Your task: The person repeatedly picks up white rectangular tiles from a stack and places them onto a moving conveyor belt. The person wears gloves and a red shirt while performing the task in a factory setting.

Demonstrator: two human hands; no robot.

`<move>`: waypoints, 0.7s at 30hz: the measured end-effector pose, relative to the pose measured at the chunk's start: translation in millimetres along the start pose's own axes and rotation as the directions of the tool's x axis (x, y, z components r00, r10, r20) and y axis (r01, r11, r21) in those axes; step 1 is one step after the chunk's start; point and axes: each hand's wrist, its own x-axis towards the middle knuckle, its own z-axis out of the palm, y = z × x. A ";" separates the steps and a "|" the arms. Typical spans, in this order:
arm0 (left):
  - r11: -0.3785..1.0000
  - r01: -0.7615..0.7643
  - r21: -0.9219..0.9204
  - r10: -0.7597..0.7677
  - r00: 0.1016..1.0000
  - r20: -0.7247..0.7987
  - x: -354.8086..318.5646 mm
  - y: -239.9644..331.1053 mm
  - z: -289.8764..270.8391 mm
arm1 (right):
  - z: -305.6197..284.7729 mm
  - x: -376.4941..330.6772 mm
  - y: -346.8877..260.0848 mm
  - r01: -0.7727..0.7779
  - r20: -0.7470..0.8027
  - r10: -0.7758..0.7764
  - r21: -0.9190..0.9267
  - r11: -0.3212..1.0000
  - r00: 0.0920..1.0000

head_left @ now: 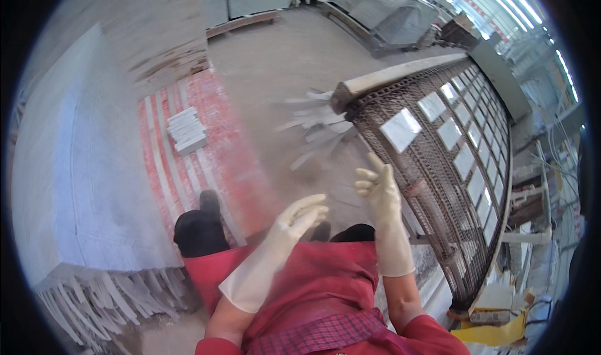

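Both my hands wear long cream rubber gloves and hang in front of my red apron (pixel 300 270), apart from each other. My left hand (pixel 299 214) has its fingers stretched out toward the right and holds nothing. Beside the near end of the conveyor (pixel 416 195), my right hand (pixel 380 189) is raised with its fingers apart and loosely bent, also with nothing in it. Rows of glossy white tiles (pixel 400 130) lie on the conveyor's brown mesh-like bed; neither hand touches them.
A stack of pale tiles (pixel 186 130) sits on a red-and-white striped platform (pixel 235 142) at my left. Beyond it stands a large pale block (pixel 94 167). White strips (pixel 322 126) litter the floor near the conveyor. A yellow object (pixel 494 333) is at lower right.
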 end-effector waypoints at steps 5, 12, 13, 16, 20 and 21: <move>1.000 -0.002 0.013 0.002 0.998 -0.063 2.4 -5.2 -1.4 | 3.6 -24.5 25.4 -0.079 0.260 0.000 0.293 0.953 0.966; 0.982 0.000 0.190 0.040 0.977 -0.210 6.9 -18.0 -7.3 | 19.0 -35.4 35.9 -0.189 0.382 -0.013 0.485 0.854 0.924; 0.973 0.005 0.232 0.045 0.976 -0.213 6.7 -20.4 -8.5 | 20.7 -35.3 38.3 -0.199 0.388 -0.013 0.501 0.842 0.922; 0.946 -0.022 0.325 0.090 0.977 -0.195 4.6 -23.7 -9.6 | 22.9 -34.9 48.1 -0.230 0.395 0.012 0.510 0.829 0.919; 0.959 -0.060 0.276 0.111 0.979 -0.173 -7.7 -7.2 -2.1 | 27.4 -35.5 67.4 -0.300 0.418 0.107 0.431 0.851 0.902; 0.957 -0.106 0.271 0.149 0.979 -0.141 -11.8 2.6 -1.2 | 28.3 -36.6 73.1 -0.313 0.445 0.111 0.410 0.857 0.888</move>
